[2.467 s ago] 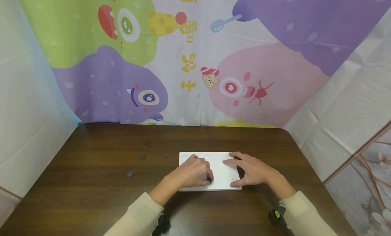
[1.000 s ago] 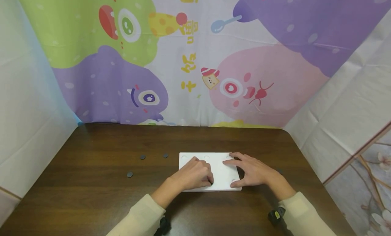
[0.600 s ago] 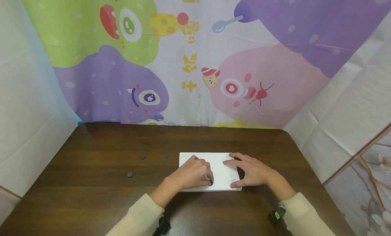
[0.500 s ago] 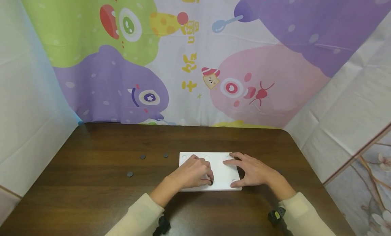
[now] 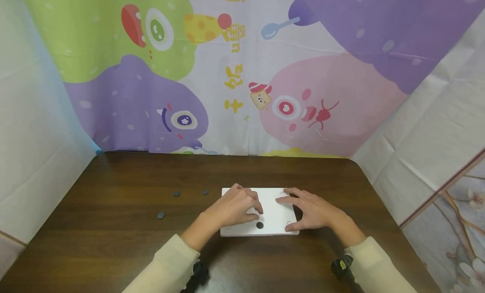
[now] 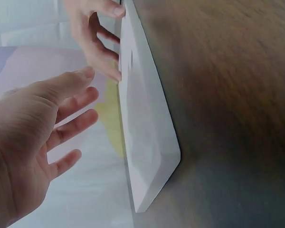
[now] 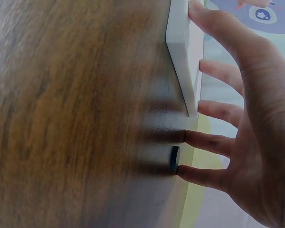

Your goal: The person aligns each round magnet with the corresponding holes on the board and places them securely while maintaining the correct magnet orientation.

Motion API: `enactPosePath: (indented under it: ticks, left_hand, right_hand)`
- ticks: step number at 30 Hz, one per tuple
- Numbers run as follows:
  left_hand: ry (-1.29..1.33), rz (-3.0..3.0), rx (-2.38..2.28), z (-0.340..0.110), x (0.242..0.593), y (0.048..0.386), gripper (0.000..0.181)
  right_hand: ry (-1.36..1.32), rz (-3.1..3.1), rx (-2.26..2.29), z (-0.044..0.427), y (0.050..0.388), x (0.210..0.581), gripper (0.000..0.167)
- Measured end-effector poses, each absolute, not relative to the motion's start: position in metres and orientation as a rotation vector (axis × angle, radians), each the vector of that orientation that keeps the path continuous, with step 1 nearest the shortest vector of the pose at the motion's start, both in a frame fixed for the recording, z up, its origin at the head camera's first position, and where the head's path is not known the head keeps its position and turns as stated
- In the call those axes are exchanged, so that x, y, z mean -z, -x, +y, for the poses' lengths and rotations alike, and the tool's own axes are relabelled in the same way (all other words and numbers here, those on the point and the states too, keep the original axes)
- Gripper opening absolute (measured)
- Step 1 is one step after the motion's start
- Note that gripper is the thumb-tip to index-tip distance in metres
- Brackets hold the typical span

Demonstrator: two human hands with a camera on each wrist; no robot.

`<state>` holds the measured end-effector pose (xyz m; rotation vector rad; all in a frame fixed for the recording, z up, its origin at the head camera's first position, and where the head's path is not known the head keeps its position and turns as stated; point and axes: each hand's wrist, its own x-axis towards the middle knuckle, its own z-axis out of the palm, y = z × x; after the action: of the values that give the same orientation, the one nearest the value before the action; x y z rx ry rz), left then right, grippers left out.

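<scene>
A white rectangular board point(image 5: 274, 206) with shallow round recesses lies flat on the table. One dark round disc point(image 5: 259, 225) sits in the recess at the middle of its near edge. Just above the board hovers my left hand point(image 5: 236, 206), its thumb and fingers apart and nothing between them; the left wrist view shows this hand point(image 6: 31, 128) clear of the surface. My right hand point(image 5: 314, 211) rests spread on the board's right end, thumb at the near corner. In the right wrist view, another dark disc point(image 7: 175, 158) stands on the table beside its outer fingers.
Three loose dark discs, the near one point(image 5: 161, 215), the far one point(image 5: 177, 194) and the one closest to the board point(image 5: 205, 192), lie left on the brown wooden table point(image 5: 113, 242). A cartoon-printed cloth point(image 5: 235, 133) hangs along the back edge.
My left hand has let go of the disc, rising slightly back and to the left with its fingers loosened. The disc now shows in the board's recess. My right hand stays in place.
</scene>
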<state>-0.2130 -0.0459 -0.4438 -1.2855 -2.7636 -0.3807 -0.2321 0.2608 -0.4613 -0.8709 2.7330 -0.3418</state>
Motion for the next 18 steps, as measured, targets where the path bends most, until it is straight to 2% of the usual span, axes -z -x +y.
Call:
enactPosePath:
  ticks: [18]
  left_hand:
    - [1.222, -2.754, 0.382, -0.061, 0.444, 0.216, 0.013]
  right_hand:
    - [0.844, 2.733, 0.324, 0.26, 0.234, 0.461, 0.091]
